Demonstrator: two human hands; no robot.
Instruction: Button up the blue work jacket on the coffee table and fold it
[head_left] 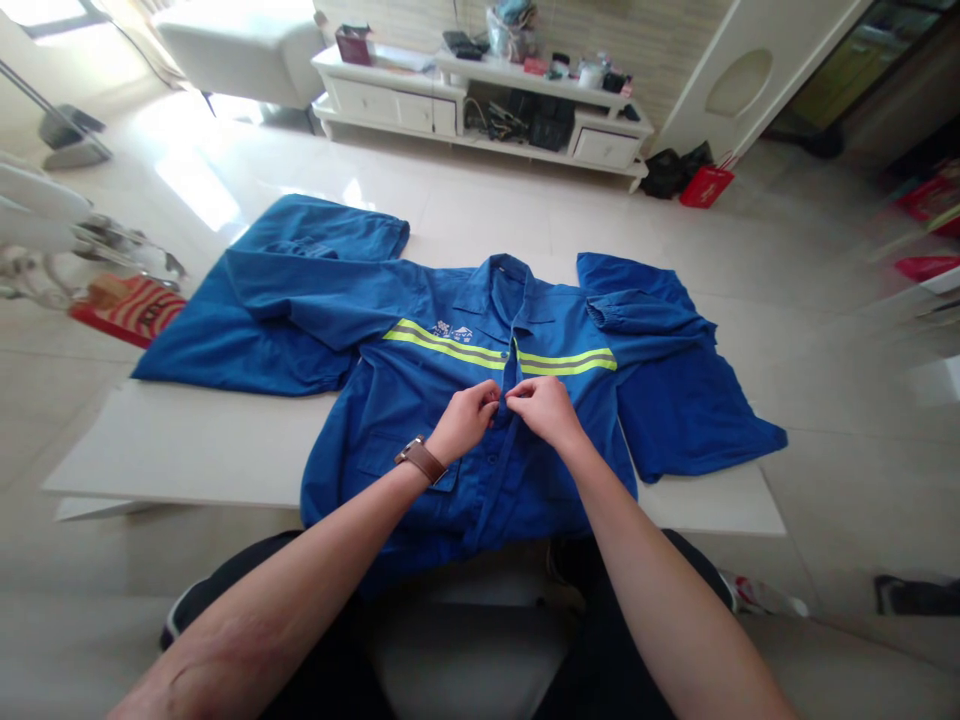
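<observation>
A blue work jacket (420, 400) lies front up, its collar away from me and its lower edge hanging toward my lap. A yellow-green and grey reflective band (566, 361) crosses its chest, with a white logo above the band on one side. My left hand (466, 418) pinches one side of the front opening just below the band. Opposite it, my right hand (547, 408) pinches the other side, fingertips close to the left ones. My fingers hide whatever button is between them. Higher up, a button at the band shows, and another lies lower on the front strip.
Under the jacket is a white table (202, 440). Folded blue cloth (247, 330) lies beneath the left sleeve, and more blue cloth (690, 420) on the right. A striped red bag (131, 308) stands left. Beyond are a white TV cabinet (390, 105) and a red paper bag (706, 186).
</observation>
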